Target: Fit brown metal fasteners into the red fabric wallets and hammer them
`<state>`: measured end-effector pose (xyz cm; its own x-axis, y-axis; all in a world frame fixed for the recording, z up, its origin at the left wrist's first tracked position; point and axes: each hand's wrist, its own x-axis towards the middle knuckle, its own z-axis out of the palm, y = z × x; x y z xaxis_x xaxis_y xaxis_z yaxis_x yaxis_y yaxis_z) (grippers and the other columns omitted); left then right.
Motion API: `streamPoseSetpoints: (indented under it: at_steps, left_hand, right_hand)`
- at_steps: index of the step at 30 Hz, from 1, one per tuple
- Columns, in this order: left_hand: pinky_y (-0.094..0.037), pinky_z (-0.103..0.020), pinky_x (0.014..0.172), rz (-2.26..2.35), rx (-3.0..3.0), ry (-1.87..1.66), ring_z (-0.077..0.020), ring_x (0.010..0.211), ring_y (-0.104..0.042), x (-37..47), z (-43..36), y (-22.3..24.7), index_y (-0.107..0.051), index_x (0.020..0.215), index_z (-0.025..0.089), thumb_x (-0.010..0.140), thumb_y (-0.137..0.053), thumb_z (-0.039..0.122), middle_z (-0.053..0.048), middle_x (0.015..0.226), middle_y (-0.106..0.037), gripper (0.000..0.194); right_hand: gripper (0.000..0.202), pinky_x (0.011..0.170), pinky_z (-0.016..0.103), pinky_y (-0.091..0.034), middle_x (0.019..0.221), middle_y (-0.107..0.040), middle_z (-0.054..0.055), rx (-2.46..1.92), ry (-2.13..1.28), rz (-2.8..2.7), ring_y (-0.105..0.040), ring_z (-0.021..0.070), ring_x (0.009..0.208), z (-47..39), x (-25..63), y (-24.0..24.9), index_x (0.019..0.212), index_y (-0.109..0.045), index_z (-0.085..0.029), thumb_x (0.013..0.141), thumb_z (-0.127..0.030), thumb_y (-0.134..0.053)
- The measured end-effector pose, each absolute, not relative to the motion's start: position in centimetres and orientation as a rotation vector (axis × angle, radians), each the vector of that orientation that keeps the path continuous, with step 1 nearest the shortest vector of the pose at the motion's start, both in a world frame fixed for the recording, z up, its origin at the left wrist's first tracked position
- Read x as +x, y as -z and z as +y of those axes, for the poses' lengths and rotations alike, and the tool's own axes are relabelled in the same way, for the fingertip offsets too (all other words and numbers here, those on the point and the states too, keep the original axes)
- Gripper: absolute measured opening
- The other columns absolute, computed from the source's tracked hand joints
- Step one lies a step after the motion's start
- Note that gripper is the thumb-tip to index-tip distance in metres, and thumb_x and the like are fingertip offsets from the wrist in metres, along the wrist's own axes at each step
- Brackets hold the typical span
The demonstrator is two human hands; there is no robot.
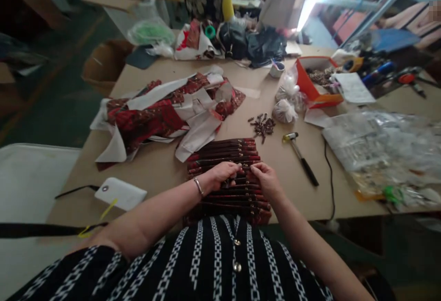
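Note:
A row of dark red patterned fabric pieces [223,150] lies overlapped in front of me, with small gold-coloured metal bits along its right part. Over the row's middle, my left hand [222,174] is closed in a pinch, its fingertips at a small dark piece too fine to make out. Something dark also shows under its curled fingers. My right hand [268,179] pinches close beside it, thumb and forefinger together at the same spot. Beyond the row is a loose pile of small dark pieces [263,126]. To the right rests a hammer [303,161] with a black handle.
Red fabric with white backing [158,117] is heaped at the left. An orange box [319,99] and tied plastic bags [285,110] stand back right. Clear plastic bags [375,144] cover the right side. A white tagged object [120,193] lies near left.

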<state>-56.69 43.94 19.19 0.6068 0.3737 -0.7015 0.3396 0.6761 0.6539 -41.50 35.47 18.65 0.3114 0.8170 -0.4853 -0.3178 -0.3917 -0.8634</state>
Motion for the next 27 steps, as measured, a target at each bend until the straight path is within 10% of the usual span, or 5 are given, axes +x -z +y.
streamPoseSetpoints:
  at_steps: [27]
  left_hand:
    - [-0.029, -0.018, 0.042, 1.116, 1.473, 0.121, -0.0058, 0.042, -0.039, -53.6, 45.1, -18.3, -0.063, 0.062, 0.013, 0.067, -0.063, 0.016, 0.005, 0.045, -0.047, 0.006]
  right_hand:
    - [0.013, 0.072, 0.028, -0.046, 0.070, -0.068, 0.000, -1.895, -1.049, -1.190, -0.058, 0.0145, 0.069, 35.3, -38.6, -14.4, 0.074, -0.070, -0.020, 0.071, -0.022, -0.058]
